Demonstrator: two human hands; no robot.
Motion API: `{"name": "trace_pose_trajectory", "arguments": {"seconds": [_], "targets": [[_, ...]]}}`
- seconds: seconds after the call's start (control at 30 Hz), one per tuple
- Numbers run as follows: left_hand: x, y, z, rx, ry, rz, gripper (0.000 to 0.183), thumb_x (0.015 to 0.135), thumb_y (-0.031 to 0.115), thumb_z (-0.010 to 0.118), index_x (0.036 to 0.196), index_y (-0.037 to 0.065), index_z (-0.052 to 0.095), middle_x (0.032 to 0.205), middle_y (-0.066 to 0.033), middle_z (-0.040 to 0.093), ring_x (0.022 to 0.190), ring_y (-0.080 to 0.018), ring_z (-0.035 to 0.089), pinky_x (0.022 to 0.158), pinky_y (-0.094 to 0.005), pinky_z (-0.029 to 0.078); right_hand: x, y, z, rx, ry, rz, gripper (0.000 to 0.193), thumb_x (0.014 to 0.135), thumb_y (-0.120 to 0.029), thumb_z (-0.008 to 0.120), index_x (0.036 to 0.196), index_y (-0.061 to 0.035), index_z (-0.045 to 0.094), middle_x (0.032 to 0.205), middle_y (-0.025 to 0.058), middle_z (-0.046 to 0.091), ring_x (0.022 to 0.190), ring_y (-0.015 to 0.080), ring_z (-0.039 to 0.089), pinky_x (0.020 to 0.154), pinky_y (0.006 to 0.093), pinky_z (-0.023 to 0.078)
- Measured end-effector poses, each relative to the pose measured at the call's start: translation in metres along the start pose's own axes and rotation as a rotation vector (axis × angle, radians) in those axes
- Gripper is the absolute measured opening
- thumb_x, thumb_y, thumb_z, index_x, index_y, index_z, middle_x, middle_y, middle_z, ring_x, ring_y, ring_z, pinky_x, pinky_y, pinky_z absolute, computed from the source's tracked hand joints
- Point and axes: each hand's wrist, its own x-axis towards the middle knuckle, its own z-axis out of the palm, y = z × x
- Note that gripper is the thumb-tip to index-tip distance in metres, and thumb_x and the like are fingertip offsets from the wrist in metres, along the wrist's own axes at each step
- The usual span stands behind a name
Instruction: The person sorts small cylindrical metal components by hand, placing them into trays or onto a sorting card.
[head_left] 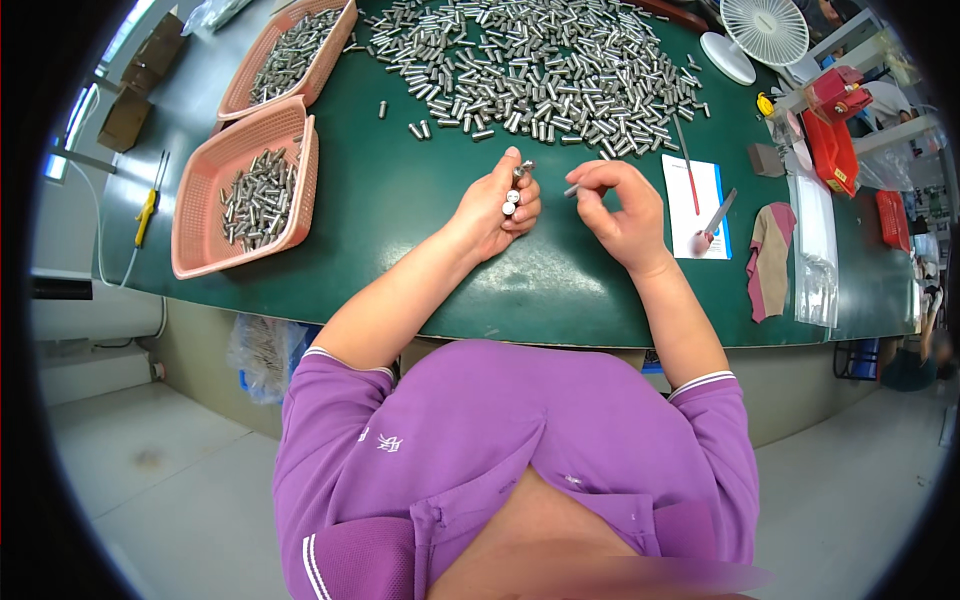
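Note:
Over the middle of the green table (400, 220), my left hand (492, 210) is curled around several small metal pins (511, 203), whose round ends show between thumb and fingers. To its right, my right hand (625, 210) pinches a single metal pin (571, 190) between thumb and fingertips. The two hands are apart. Beyond them spreads a large heap of the same shiny cylindrical pins (540, 70), with a few loose ones lying at its near edge.
Left stand two pink plastic baskets (187, 225) holding pins. A yellow-handled tool (146, 218) lies beyond them. On the right are a paper sheet (680, 235), a knife (720, 210), a folded glove (770, 260), plastic bags (815, 260), red bins (828, 150) and a white fan (765, 30).

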Motion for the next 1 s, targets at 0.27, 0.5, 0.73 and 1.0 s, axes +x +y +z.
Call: {"name": "trace_pose_trajectory", "arguments": {"seconds": [0.27,0.5,0.73,1.0], "targets": [[0.001,-0.003,-0.002,0.059,0.062,0.041,0.042,0.1,0.045,0.041,0.077,0.01,0.042,0.059,0.0,0.041,0.041,-0.0097,0.032,0.036,-0.0224,0.023,0.006,-0.018,0.012,-0.513,-0.216,-0.354,0.043,0.071,-0.012,0.07,0.111,-0.0265,0.066,0.083,-0.0042,0.056,0.077,0.0168,0.055,0.065,0.0309,0.045],[-0.005,-0.003,0.009,0.1,0.129,0.034,0.044,0.102,0.042,0.035,0.072,0.011,0.04,0.056,0.0019,0.037,0.038,-0.0085,0.028,0.035,-0.0224,0.026,0.004,-0.014,0.011,-0.508,-0.245,-0.331,0.043,0.07,-0.012,0.07,0.111,-0.0261,0.067,0.081,-0.0038,0.055,0.077,0.0172,0.055,0.066,0.0315,0.045],[-0.006,-0.002,0.013,0.097,0.141,0.035,0.045,0.102,0.043,0.036,0.071,0.011,0.04,0.054,0.0021,0.036,0.037,-0.0083,0.027,0.035,-0.0225,0.025,0.006,-0.013,0.009,-0.49,-0.245,-0.357,0.041,0.07,-0.012,0.071,0.109,-0.022,0.067,0.082,-0.0031,0.056,0.077,0.0175,0.055,0.066,0.0318,0.046],[-0.008,-0.005,0.02,0.187,0.198,0.112,0.046,0.101,0.046,0.039,0.072,0.011,0.043,0.056,0.0002,0.04,0.04,-0.0095,0.03,0.037,-0.0234,0.025,0.006,-0.008,0.013,-0.347,-0.128,-0.299,0.027,0.068,-0.008,0.074,0.094,-0.012,0.067,0.083,0.0008,0.063,0.072,0.0211,0.059,0.063,0.0331,0.048]]}}
